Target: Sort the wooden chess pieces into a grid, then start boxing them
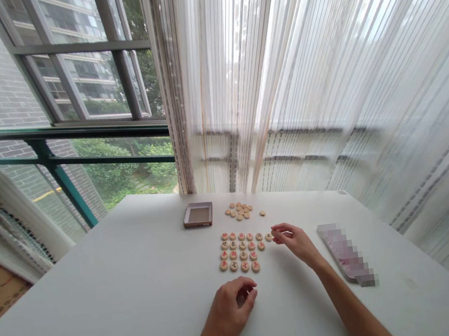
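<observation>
While the left hand [232, 310] rests half-curled, empty, at lower centre of the frame, the right hand [294, 240] closes its fingertips at a piece [269, 236] beside rows of round pieces [242, 246], mid-frame on the white tabletop [139, 276].

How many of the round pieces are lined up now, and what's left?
More than half look done: marked pieces lie in rows. The right hand is at the back row's end, seemingly holding another piece. The left hand looks empty. Left to line up, it seems: the loose bunch beside the box, plus one stray piece.
</observation>
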Demonstrator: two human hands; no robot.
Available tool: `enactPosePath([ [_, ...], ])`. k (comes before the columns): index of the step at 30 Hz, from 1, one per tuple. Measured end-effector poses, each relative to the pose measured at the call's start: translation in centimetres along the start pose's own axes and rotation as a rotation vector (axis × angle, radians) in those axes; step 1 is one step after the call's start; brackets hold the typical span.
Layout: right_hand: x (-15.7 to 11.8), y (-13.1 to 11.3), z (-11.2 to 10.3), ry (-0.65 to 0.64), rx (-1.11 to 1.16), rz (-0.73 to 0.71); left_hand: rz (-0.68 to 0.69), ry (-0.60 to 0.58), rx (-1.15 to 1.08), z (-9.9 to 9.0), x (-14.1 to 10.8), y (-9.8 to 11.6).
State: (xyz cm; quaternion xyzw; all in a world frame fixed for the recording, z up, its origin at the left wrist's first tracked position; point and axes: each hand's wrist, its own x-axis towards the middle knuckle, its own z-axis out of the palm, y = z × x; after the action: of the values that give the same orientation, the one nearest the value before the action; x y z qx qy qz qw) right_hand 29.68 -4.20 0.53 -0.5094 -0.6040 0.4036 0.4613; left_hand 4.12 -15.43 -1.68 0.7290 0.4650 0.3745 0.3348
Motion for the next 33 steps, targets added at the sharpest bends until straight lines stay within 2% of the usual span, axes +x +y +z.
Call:
enactPosePath([
  [7, -1.1, 1.7, 1.1, 0.034, -0.11, 0.021, 0.001, -0.006, 0.019, -0.1, 0.0, 0.2],
  [17, -1.2, 2.2, 2.0, 0.16, -0.317, -0.07, -0.006, -0.009, 0.018, 0.1, 0.1, 0.1],
  [27, -1.4, 2.4, 1.7, 0.205, -0.361, -0.102, -0.014, -0.008, 0.013, 0.1, 0.0, 0.0],
  [33, -1.4, 2.2, 1.5, 0.27, -0.343, -0.112, -0.028, -0.009, -0.072, -0.3, 0.2, 0.3],
])
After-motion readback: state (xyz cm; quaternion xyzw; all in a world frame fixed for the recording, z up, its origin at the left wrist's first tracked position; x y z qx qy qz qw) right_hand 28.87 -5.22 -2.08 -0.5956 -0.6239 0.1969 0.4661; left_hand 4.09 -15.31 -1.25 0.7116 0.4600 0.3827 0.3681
